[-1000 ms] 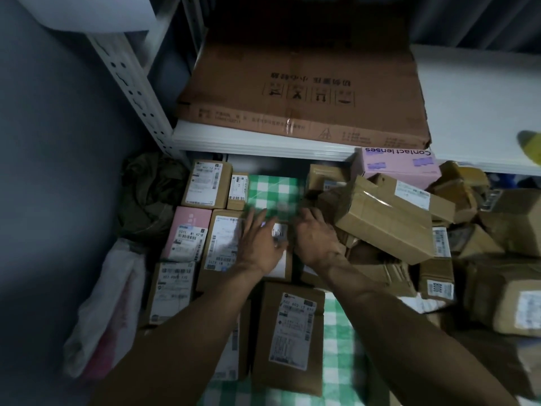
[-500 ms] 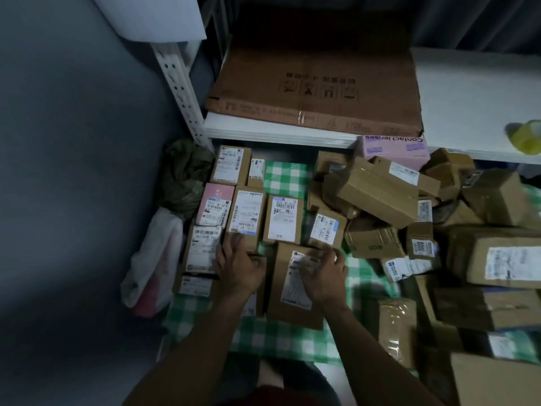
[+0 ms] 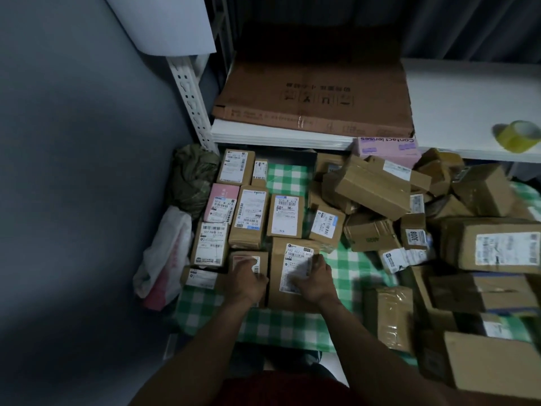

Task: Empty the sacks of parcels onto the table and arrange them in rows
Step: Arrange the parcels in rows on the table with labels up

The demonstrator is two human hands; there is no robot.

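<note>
Low in the frame's centre, your left hand (image 3: 248,281) lies flat on a small parcel (image 3: 263,257) and your right hand (image 3: 314,281) presses open on the bigger parcel (image 3: 276,273) beside it. Above, rowed parcels (image 3: 253,216) cover the checked cloth (image 3: 287,177); a heap (image 3: 371,187) sits right

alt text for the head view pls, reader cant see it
A person's left hand rests on a small parcel and the right hand on a larger parcel, at the near end of rows on a green checked tablecloth. A jumbled pile of boxes lies to the right, below a white shelf.
</note>
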